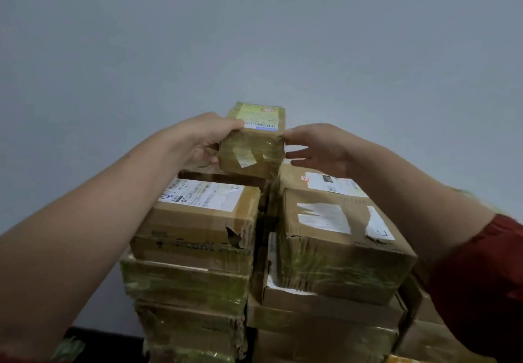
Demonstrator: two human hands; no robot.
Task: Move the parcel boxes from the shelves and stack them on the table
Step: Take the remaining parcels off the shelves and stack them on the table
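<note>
Left grip (202, 141) is clasping the small parcel box (252, 151), holding it over the gap between the left stack (198, 221) and the right stack (339, 238). Right grip (317, 150) is lying released at its right edge, probably squaring it.

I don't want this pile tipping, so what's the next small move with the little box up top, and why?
Probably press the right hand against the small box on its right side before settling it. Only the left hand grips it, the right hand is open just beside it, and the box is above the seam between the left stack and the right stack.
</note>
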